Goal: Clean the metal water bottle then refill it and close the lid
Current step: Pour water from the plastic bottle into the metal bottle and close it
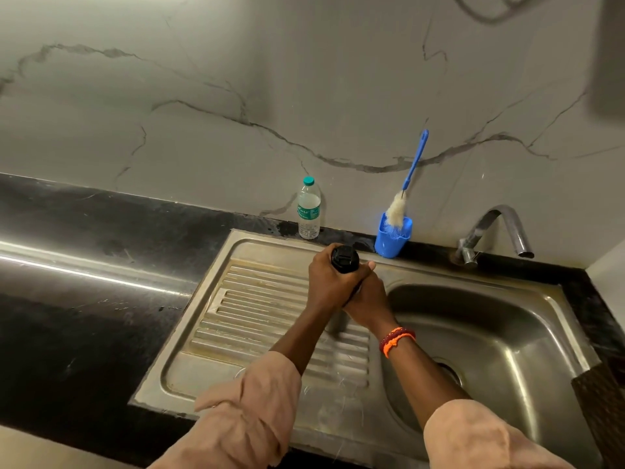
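— Right, item one: the metal water bottle [345,262]?

— Dark body, black lid [344,257] on top. Held above the drainboard [257,309] of the steel sink [527,336], near the ridge where board meets basin. Body mostly hidden by the hands; only the lid end shows plainly.

— Left hand [329,282]?

— Forearm comes in from 6 o'clock, sleeve rolled. Fingers curled round the bottle's upper part just below the lid, back of the hand toward the camera.

— Right hand [367,304]?

— Forearm comes in from 5 o'clock. Hand wrapped round the bottle lower down, pressed against the left hand, thumb up beside the lid at its 3 o'clock. Orange and red thread bracelet [396,340] at the wrist.

— Whether the lid is screwed tight?

— Cannot tell.

— Other entries?

— Clear plastic water bottle [308,211], green cap, upright on the black counter [84,265] at 11 o'clock from the hands, by the marble wall. Blue holder [392,239] at 1 o'clock, on the counter behind the sink rim; in it a bottle brush [407,184], white bristles down, blue handle leaning on the wall. Chrome tap [497,231] at 2 o'clock, spout over the basin's far corner.
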